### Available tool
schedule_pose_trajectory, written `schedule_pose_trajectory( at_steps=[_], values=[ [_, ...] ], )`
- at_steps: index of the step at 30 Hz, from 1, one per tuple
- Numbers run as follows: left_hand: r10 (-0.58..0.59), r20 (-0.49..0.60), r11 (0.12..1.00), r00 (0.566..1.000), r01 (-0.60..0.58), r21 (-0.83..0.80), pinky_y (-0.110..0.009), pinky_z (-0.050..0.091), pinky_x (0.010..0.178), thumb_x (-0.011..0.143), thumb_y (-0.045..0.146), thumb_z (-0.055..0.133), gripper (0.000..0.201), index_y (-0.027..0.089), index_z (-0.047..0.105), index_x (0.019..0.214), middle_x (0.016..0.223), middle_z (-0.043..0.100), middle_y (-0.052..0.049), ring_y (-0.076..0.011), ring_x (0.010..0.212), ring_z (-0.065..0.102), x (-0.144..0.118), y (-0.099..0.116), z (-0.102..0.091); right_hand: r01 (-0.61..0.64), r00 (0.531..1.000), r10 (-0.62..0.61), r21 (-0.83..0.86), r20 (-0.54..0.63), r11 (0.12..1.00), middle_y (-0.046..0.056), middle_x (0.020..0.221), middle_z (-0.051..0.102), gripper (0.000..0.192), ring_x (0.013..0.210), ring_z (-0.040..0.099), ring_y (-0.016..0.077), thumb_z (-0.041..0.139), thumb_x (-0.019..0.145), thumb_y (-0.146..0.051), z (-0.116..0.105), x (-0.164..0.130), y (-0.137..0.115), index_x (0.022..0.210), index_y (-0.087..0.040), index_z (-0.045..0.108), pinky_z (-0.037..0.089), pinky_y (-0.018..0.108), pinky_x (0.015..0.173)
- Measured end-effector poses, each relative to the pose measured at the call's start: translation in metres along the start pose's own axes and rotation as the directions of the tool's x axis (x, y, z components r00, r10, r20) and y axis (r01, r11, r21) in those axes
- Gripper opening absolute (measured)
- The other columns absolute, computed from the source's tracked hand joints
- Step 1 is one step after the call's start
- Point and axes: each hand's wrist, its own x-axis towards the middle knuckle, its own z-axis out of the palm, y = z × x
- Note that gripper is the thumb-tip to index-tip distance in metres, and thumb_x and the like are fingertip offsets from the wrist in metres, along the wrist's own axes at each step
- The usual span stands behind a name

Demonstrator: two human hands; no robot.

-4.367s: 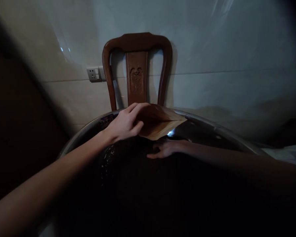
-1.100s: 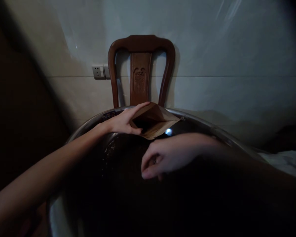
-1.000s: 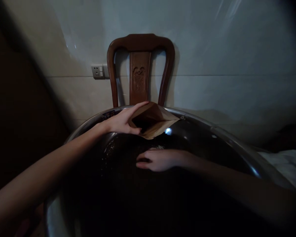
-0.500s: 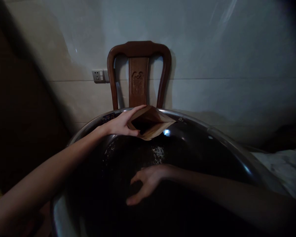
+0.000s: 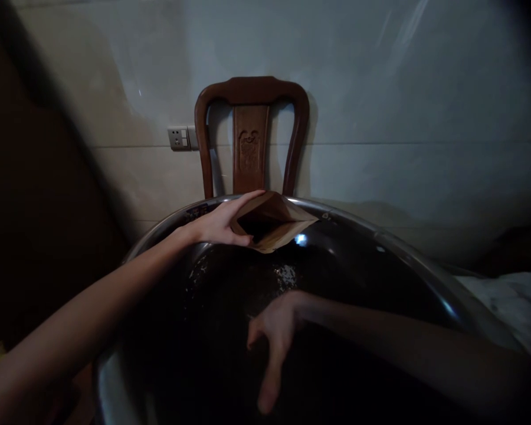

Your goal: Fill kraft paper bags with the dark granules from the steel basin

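My left hand (image 5: 223, 224) grips the mouth of a brown paper bag (image 5: 285, 233), thumb and fingers spread along its edges so that the mouth gapes; its inside is too dark to make out. The bag is at the far side of a large round metal tub (image 5: 418, 268), just inside the rim. Lower, within the dark tub, is my right hand (image 5: 277, 330). Its thumb points down toward me, well apart from the fingers, and nothing shows in it. Small pale flecks (image 5: 287, 276) lie in the tub beyond that hand. The bottom of the tub is mostly lost in shadow.
Behind the tub stands a carved wooden chair (image 5: 250, 91), its back against a tiled wall (image 5: 363, 88). A socket plate (image 5: 178, 138) is on the wall left of the chair. Pale crumpled cloth (image 5: 517, 301) lies at the right, outside the tub.
My right hand has shifted slightly right and turned, and its thumb has swung down toward me. My left hand and the paper bag have stayed in nearly the same place.
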Motion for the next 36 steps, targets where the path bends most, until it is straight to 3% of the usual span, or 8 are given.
schedule_pose_trajectory(
  at_steps=[6, 11, 18, 23, 26, 29, 32, 36],
  values=[
    [0.009, 0.012, 0.998, 1.0, -0.01, 0.065, -0.05, 0.035, 0.105, 0.067, 0.033, 0.068, 0.089, 0.016, 0.021, 0.141, 0.139, 0.039, -0.014, -0.0299, 0.124, 0.043, -0.001, -0.003, 0.0, -0.057, 0.985, 0.028, 0.17, 0.17, 0.984, -0.003, 0.078, 0.068, 0.055, 0.078, 0.064, 0.0165, 0.079, 0.041, -0.053, -0.006, -0.008, -0.002, 0.085, -0.022, 0.071, 0.051, 0.021, 0.065],
    [0.03, 0.027, 0.997, 0.999, -0.031, 0.072, -0.048, 0.033, 0.106, 0.065, 0.034, 0.07, 0.093, 0.016, 0.02, 0.142, 0.14, 0.037, -0.014, -0.0296, 0.126, 0.041, 0.0, -0.001, 0.0, -0.044, 0.894, -0.071, 0.242, 0.443, 0.969, -0.003, 0.091, 0.068, 0.048, 0.087, 0.063, 0.0156, 0.08, 0.049, -0.044, -0.023, -0.01, -0.001, 0.09, -0.023, 0.069, 0.051, 0.019, 0.074],
    [0.047, 0.106, 0.992, 0.993, -0.059, 0.114, -0.047, 0.026, 0.111, 0.062, 0.034, 0.071, 0.099, 0.016, 0.017, 0.144, 0.145, 0.03, -0.013, -0.0304, 0.131, 0.033, 0.0, 0.002, 0.003, 0.062, 0.951, -0.133, 0.251, 0.28, 0.966, -0.003, 0.09, 0.069, 0.037, 0.081, 0.064, 0.0142, 0.077, 0.058, -0.036, -0.05, -0.042, -0.017, 0.09, -0.02, 0.068, 0.05, 0.02, 0.073],
    [0.048, 0.123, 0.987, 0.991, -0.066, 0.147, -0.048, 0.028, 0.109, 0.06, 0.031, 0.071, 0.101, 0.014, 0.017, 0.144, 0.144, 0.031, -0.014, -0.032, 0.131, 0.033, 0.001, 0.001, 0.007, 0.247, 0.969, -0.235, 0.317, -0.077, 0.916, -0.001, 0.083, 0.069, 0.028, 0.075, 0.064, 0.0146, 0.075, 0.062, -0.028, -0.076, -0.063, -0.018, 0.086, -0.017, 0.067, 0.051, 0.025, 0.07],
    [0.062, 0.119, 0.988, 0.991, -0.078, 0.137, -0.047, 0.03, 0.109, 0.058, 0.03, 0.072, 0.103, 0.01, 0.017, 0.143, 0.141, 0.034, -0.016, -0.0318, 0.129, 0.036, 0.002, -0.002, 0.008, 0.383, 0.835, -0.218, 0.249, -0.505, 0.89, 0.003, 0.095, 0.068, 0.034, 0.083, 0.064, 0.0164, 0.068, 0.071, -0.034, -0.084, -0.05, 0.0, 0.101, -0.018, 0.065, 0.051, 0.032, 0.077],
    [0.063, 0.112, 0.988, 0.992, -0.078, 0.131, -0.043, 0.029, 0.111, 0.06, 0.028, 0.07, 0.1, 0.008, 0.017, 0.143, 0.143, 0.032, -0.017, -0.0293, 0.131, 0.034, 0.003, -0.004, 0.009, 0.225, 0.61, -0.237, -0.121, -0.756, 0.967, 0.01, 0.112, 0.062, 0.041, 0.103, 0.058, 0.0222, 0.064, 0.075, -0.037, -0.08, -0.027, 0.019, 0.11, -0.016, 0.063, 0.044, 0.039, 0.093],
    [0.064, 0.134, 0.989, 0.989, -0.081, 0.125, -0.043, 0.028, 0.111, 0.063, 0.026, 0.068, 0.098, 0.011, 0.015, 0.143, 0.146, 0.027, -0.015, -0.0282, 0.133, 0.031, 0.003, -0.005, 0.011, 0.052, 0.576, -0.327, -0.366, -0.749, 0.929, 0.011, 0.114, 0.061, 0.037, 0.108, 0.055, 0.0244, 0.061, 0.079, -0.037, -0.073, -0.012, 0.025, 0.108, -0.016, 0.065, 0.041, 0.04, 0.096],
    [0.055, 0.107, 0.987, 0.993, -0.07, 0.145, -0.046, 0.03, 0.109, 0.062, 0.029, 0.07, 0.098, 0.012, 0.017, 0.143, 0.144, 0.031, -0.016, -0.0303, 0.13, 0.034, 0.002, -0.005, 0.011, 0.111, 0.498, -0.304, -0.287, -0.812, 0.951, 0.006, 0.086, 0.069, 0.019, 0.078, 0.062, 0.0174, 0.057, 0.081, -0.028, -0.073, -0.022, 0.012, 0.09, -0.017, 0.07, 0.048, 0.033, 0.076]
  ],
)
